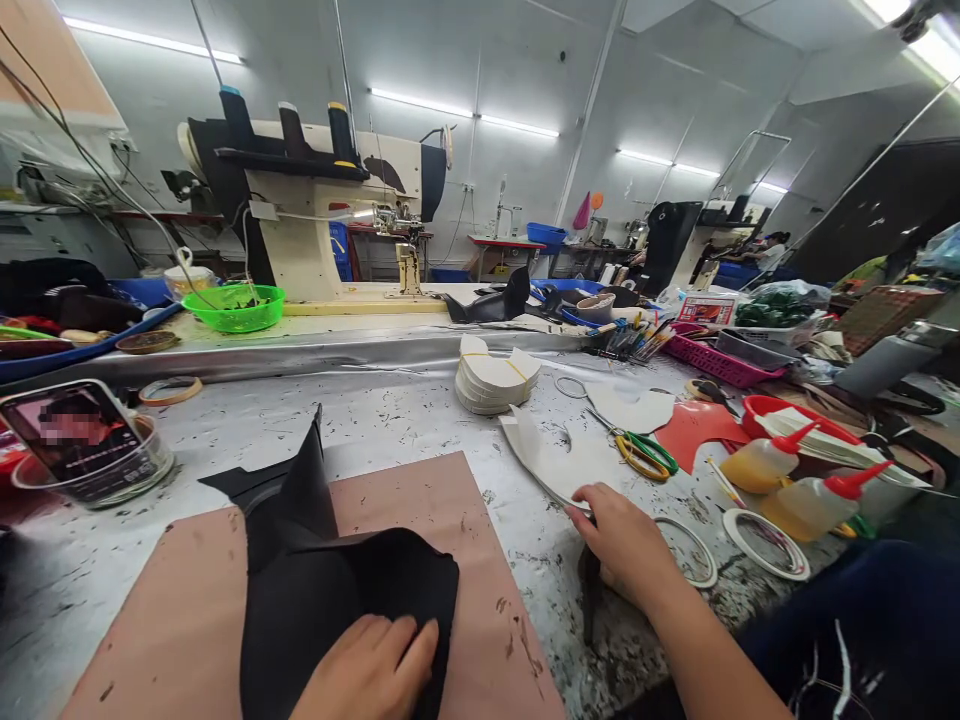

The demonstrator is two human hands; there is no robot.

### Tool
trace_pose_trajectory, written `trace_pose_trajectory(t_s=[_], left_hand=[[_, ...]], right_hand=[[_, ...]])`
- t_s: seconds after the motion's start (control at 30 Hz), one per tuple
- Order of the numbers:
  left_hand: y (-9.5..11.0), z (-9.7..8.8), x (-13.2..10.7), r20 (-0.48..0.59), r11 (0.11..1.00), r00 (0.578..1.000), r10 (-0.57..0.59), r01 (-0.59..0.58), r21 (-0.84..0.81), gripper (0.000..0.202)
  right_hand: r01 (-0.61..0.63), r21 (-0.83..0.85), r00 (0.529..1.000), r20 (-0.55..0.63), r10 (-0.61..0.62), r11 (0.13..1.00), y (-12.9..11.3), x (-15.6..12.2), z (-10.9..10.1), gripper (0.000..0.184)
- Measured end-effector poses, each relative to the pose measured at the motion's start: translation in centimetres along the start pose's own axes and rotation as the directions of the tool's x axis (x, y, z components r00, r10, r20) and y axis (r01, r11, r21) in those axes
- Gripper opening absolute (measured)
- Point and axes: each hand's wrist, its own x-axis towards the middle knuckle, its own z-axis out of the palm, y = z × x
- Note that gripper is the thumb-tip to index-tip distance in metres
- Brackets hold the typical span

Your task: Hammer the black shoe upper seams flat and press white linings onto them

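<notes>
A black leather piece [315, 600], cut to shape with one part standing up in a peak, lies on a pinkish-brown board [420, 500]. My left hand [375, 665] rests on its near right part, fingers bent and close together against the leather; the thumb is hidden. To the right, my right hand [622, 545] has thumb and forefinger pinched at the near end of a thin white curved piece [540, 460], whose far end lifts a little. Under that hand is a dark object [589, 600], mostly covered. Behind the white piece stands a banded stack of white cut pieces [491, 380].
Green- and yellow-handled scissors [645, 455], a red piece [697, 432], tape rolls [765, 545] and red-tipped glue bottles [817, 505] lie to the right. A phone [75, 440] leans in a clear tub at left. Behind stands a sewing machine [300, 220] beside a green basket [236, 312].
</notes>
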Motion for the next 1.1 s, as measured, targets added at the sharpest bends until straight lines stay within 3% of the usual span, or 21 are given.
trace_pose_trajectory(t_s=[0.07,0.13,0.2,0.3,0.4,0.53,0.67,0.73,0.83,0.97,1.1], left_hand=[[-0.8,-0.1,1.8,0.13,0.999,0.991,-0.037,0.039,-0.015,0.049],[-1.6,0.3,3.3,0.158,0.998,0.986,0.058,-0.055,-0.027,0.049],[-2.3,1.0,4.2,0.112,0.99,0.986,0.125,-0.116,-0.082,0.037],[-3.1,2.0,4.4,0.024,0.975,0.994,0.109,-0.102,-0.2,0.029],[-3.6,2.6,4.1,-0.018,0.96,0.993,0.121,-0.121,-0.254,0.032],[-3.7,3.1,3.8,-0.056,0.96,0.987,0.154,-0.162,-0.228,0.034],[-3.5,3.4,3.4,-0.095,0.964,0.974,0.207,-0.22,-0.152,0.038],[-3.5,3.6,3.3,-0.112,0.961,0.965,0.236,-0.249,-0.121,0.04],[-3.4,3.9,3.2,-0.142,0.962,0.961,0.236,-0.252,-0.107,0.042],[-3.4,4.4,3.2,-0.169,0.97,0.966,0.195,-0.216,-0.111,0.042],[-3.2,4.8,3.1,-0.208,0.97,0.963,0.171,-0.202,-0.138,0.036]], right_hand=[[-0.027,-0.022,0.999,-0.045,0.026,0.999,0.9,-2.6,1.1,0.021],[-0.039,-0.042,0.994,-0.106,0.035,0.998,2.5,-4.7,2.4,0.023],[-0.02,-0.062,0.988,-0.157,0.009,0.998,4.1,-6.2,3.6,0.026],[0.055,-0.081,0.986,-0.151,-0.067,0.995,5.3,-7.1,4.6,0.029],[0.114,-0.055,0.988,-0.097,-0.119,0.992,4.9,-7.1,4.6,0.026],[0.071,-0.037,0.995,-0.072,-0.073,0.997,3.8,-6.6,4.2,0.024],[-0.004,0.027,0.996,-0.094,0.006,1.0,0.9,-6.1,2.1,0.031],[-0.059,0.081,0.998,-0.018,0.061,0.995,-2.0,-5.5,0.1,0.035],[0.055,0.194,0.968,0.231,-0.1,0.979,-6.9,-4.3,-2.6,0.028],[0.133,0.32,0.952,0.221,-0.21,0.938,-11.1,-2.9,-3.8,0.022],[0.162,0.251,0.918,0.315,-0.239,0.954,-11.6,-2.5,-3.5,0.019]])
